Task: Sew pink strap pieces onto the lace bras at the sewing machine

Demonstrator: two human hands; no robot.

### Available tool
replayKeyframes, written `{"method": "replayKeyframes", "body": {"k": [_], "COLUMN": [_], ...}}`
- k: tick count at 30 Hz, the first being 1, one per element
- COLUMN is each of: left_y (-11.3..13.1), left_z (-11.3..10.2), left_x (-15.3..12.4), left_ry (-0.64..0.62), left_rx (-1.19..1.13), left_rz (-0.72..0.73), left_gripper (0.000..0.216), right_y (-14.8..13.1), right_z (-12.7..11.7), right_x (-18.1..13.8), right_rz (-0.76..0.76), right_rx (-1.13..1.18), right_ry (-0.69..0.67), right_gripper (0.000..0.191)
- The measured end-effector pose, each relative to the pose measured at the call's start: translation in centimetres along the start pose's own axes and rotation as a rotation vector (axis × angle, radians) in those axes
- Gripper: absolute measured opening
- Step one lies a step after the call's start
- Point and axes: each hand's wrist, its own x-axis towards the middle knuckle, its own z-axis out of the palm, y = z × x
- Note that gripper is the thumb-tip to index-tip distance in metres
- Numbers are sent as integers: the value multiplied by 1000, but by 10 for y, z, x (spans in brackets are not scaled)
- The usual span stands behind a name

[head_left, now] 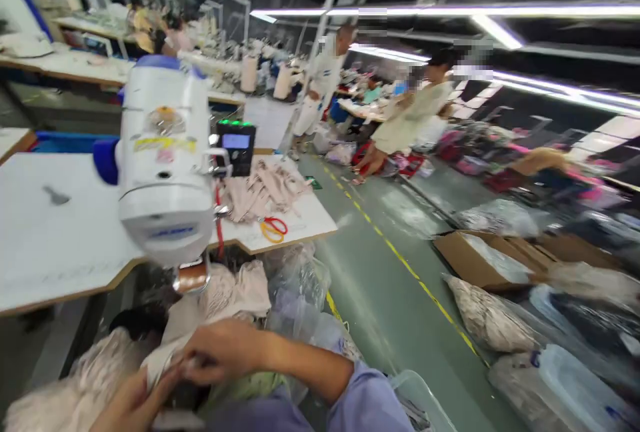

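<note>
My left hand [131, 395] comes in at the bottom left, its fingers closed on a pale beige cloth piece [156, 360]. Just beside it, my right hand [223, 352] pinches the same cloth; the fingertips are blurred. Both hands are low, over my lap and below the table edge. Ahead of them stands a white sewing machine [165, 152] with a brown roller [193, 277] at its lower end. More beige fabric [235, 292] hangs between the machine and my hands, and a cream heap [75, 385] lies at the left.
On the white tabletop [60, 232] rest beige strips [265, 189] and scissors with red and orange handles [273, 229]. A control box [236, 147] stands behind. Clear plastic bags [300, 292], a cardboard box [485, 262] and filled bags [490, 312] flank the aisle, where two people stand.
</note>
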Motion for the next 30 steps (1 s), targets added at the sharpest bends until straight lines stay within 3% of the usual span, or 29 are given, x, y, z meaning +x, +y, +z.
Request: {"method": "replayKeyframes", "body": {"k": [4,8,14,22,30], "left_y": [28,19,21,26,22], "left_z": [2,12,38,44,42], "left_x": [-10,-4,-8,-9,-13], "left_ry": [84,150,277,329,331], "left_rx": [-357,-679,-905,-724,-295], "left_rz": [-31,-28,-65,-52,231], "left_gripper": [47,42,34,33,20], "right_y": [0,6,-18,-13,-4], "right_z": [5,11,27,31,6], "right_x": [-26,-30,-15,-4,-15], "right_rz": [384,319,167,249,268], "right_rx": [117,124,31,117,261], "right_ry": [339,480,557,552,318], "right_gripper": [17,15,16,15,5]}}
